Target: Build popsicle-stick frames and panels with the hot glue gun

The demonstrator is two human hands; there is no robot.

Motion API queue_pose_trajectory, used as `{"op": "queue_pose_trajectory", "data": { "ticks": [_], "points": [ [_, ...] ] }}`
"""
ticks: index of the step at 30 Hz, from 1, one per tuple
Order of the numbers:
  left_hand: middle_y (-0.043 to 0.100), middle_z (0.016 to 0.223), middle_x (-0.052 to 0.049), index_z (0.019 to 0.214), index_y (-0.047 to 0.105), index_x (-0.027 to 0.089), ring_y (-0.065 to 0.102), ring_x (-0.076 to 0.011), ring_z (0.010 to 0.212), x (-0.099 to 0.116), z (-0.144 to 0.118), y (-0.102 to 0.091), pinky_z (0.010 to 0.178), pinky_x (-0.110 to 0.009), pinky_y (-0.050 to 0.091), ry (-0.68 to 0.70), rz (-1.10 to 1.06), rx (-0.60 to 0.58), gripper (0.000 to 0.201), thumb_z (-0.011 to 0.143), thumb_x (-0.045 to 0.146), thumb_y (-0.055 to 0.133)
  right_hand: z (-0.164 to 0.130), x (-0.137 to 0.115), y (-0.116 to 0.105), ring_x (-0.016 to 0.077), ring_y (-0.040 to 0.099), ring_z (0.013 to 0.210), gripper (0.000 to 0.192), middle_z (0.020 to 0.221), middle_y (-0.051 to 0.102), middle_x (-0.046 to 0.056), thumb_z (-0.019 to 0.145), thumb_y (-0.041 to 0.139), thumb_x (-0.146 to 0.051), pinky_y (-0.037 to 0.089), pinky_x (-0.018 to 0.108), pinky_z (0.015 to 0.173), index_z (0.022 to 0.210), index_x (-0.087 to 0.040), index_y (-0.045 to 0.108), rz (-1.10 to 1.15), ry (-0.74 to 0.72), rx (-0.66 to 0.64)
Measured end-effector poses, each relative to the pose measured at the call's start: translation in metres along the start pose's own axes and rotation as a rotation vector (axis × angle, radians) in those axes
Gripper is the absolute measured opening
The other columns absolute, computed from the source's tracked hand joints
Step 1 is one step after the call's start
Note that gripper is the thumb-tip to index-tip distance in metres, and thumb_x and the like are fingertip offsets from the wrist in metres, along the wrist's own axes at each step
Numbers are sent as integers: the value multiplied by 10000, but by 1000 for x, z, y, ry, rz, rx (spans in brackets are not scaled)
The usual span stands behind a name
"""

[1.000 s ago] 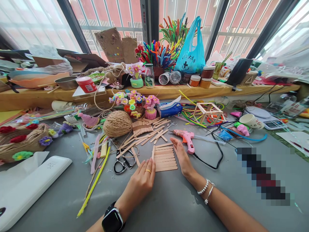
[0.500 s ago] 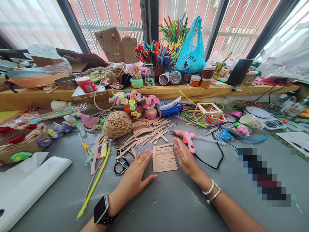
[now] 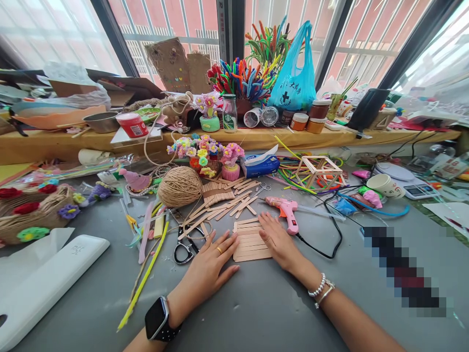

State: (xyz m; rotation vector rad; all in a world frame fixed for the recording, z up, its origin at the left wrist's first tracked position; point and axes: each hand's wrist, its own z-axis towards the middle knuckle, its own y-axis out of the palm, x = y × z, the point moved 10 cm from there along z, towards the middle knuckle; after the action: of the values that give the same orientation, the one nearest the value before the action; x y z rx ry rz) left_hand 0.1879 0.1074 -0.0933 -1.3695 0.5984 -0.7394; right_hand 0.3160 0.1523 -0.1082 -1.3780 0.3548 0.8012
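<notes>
A panel of several popsicle sticks laid side by side (image 3: pixel 249 240) lies flat on the grey table (image 3: pixel 264 313). My left hand (image 3: pixel 207 270) rests flat, fingers spread, with its fingertips touching the panel's left edge. My right hand (image 3: pixel 279 242) lies flat against the panel's right edge, fingers slightly over the sticks. Neither hand grips anything. A smartwatch is on my left wrist and bead bracelets on my right.
Black-handled scissors (image 3: pixel 185 248) lie just left of my left hand. A pink glue gun (image 3: pixel 286 211) with a black cord sits right of my right hand. Loose sticks (image 3: pixel 227 203), a twine ball (image 3: pixel 179 186), paper flowers, a stick cube (image 3: pixel 318 168) and a yellow pipe cleaner (image 3: pixel 144 278) crowd the table.
My left hand opened from a loose curl, spread flat and moved up to the panel's left edge. My right hand slid onto the panel's right edge.
</notes>
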Motion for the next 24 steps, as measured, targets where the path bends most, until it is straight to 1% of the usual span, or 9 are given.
{"op": "queue_pose_trajectory", "data": {
  "ticks": [2,6,9,14,16,19,24],
  "points": [
    [336,1352,-65,1318,255,170,272,-230,1251,1,-1,-1,1004,-507,233,1,10,13,486,877,365,324,0,-1,1,213,235,1265,509,1351,322,89,866,286,-452,170,476,1035,1274,-162,373,-17,-8,-11],
    [366,1336,-69,1311,273,176,299,-233,1238,1,-2,-3,997,-500,256,0,14,44,485,868,356,353,0,-3,1,216,245,1261,478,1349,329,59,863,304,-448,178,484,1032,1266,-203,387,-14,-26,-4],
    [388,1321,-83,1307,283,169,320,-236,1227,2,-2,-5,989,-497,275,3,16,65,491,862,357,369,-1,-5,1,218,245,1261,483,1350,328,60,859,313,-451,177,482,1034,1267,-203,386,-10,-34,-12],
    [357,1333,-125,1295,301,108,327,-217,1224,4,-1,-5,975,-413,341,-5,21,59,496,864,344,367,-1,-11,2,200,237,1265,505,1371,272,71,868,289,-444,173,456,1043,1294,-177,333,16,-63,-44],
    [365,1327,-130,1284,318,96,341,-205,1217,6,0,-5,976,-394,347,12,22,47,474,869,323,359,-1,-13,1,195,239,1264,500,1373,268,62,869,289,-440,171,453,1044,1298,-187,325,26,-75,-45],
    [383,1318,-120,1276,335,111,354,-200,1210,10,0,-6,978,-397,344,36,20,46,445,872,296,356,-1,-14,1,202,257,1257,485,1368,283,42,863,310,-442,171,463,1043,1293,-220,333,31,-86,-38],
    [385,1321,-109,1283,329,133,351,-205,1211,10,-1,-6,977,-400,344,40,13,61,453,865,304,373,-2,-15,3,214,261,1255,490,1352,324,42,856,320,-452,186,469,1038,1289,-223,346,1,-94,-55]
  ]
}}
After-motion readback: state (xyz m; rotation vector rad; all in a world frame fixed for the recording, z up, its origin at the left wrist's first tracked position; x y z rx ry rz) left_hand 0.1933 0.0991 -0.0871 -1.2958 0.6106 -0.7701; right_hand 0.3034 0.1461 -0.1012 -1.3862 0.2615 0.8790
